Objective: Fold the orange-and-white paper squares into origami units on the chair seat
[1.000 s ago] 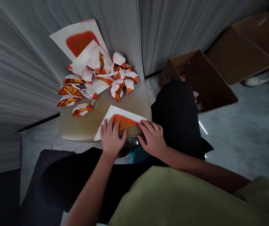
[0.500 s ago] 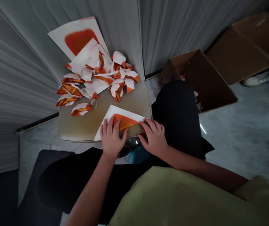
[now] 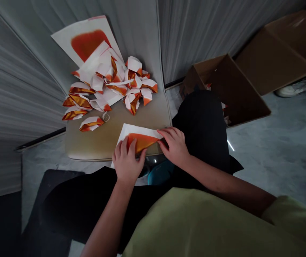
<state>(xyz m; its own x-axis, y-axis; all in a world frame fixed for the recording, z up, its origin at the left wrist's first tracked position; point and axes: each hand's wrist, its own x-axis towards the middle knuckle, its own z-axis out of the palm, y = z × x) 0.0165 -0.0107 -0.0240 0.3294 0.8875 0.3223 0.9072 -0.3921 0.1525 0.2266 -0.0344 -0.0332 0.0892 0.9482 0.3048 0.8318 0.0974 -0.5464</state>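
My paper [image 3: 142, 140], white around a smooth orange-gold patch, lies folded to a rough triangle at the padded seat's [image 3: 88, 144] near edge, its long axis slanting from near left to far right; my left hand [image 3: 128, 160] rests on it, fingers slightly spread, and my right hand [image 3: 174, 145] pinches the right corner

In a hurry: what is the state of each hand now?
Left hand: open, resting on the folded white-and-orange paper sheet.
Right hand: closed, pinching the sheet's right end.
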